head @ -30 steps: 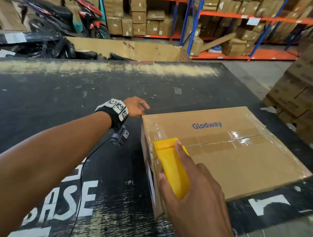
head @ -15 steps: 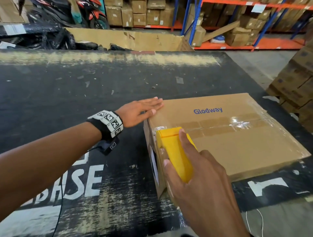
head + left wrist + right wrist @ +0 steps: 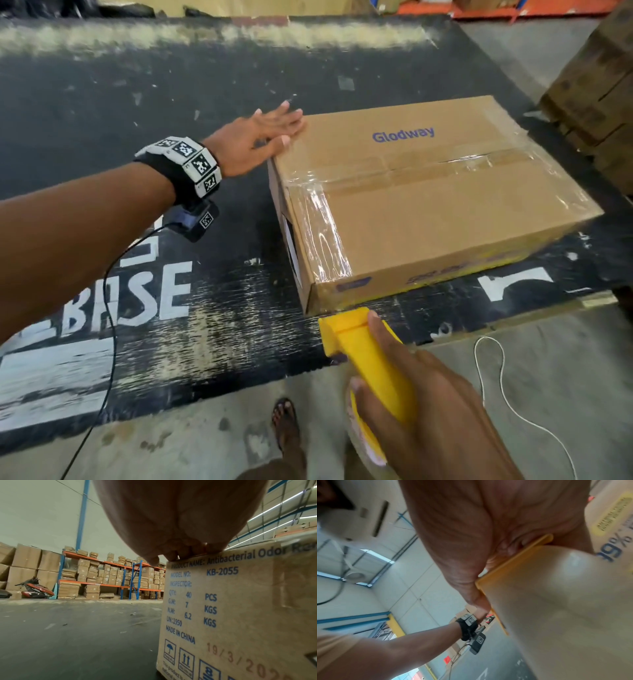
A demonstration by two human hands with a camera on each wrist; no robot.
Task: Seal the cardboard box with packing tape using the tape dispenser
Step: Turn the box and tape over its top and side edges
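A closed cardboard box (image 3: 428,205) printed "Glodway" lies on the black platform (image 3: 137,102). Clear tape runs along its top seam and down its near-left edge. My left hand (image 3: 270,137) lies flat with straight fingers on the box's far-left corner; the left wrist view shows its fingertips (image 3: 173,557) on the top edge above the printed side of the box (image 3: 240,608). My right hand (image 3: 428,411) grips the yellow tape dispenser (image 3: 366,359), held just off the box's near corner, below the platform edge. In the right wrist view the dispenser (image 3: 513,568) and its tape roll (image 3: 565,601) fill the frame.
Stacked cartons (image 3: 596,89) stand at the right beyond the platform. A white cord (image 3: 507,394) lies on the concrete floor by my sandalled foot (image 3: 286,421). A black cable (image 3: 109,308) hangs from my left wrist. Warehouse racks of boxes (image 3: 111,577) and a scooter (image 3: 36,589) stand far off.
My right hand has drawn the dispenser from the box's top near-left edge down past the near corner, off the box. My left hand moved onto the box's far-left corner and stays flat there.
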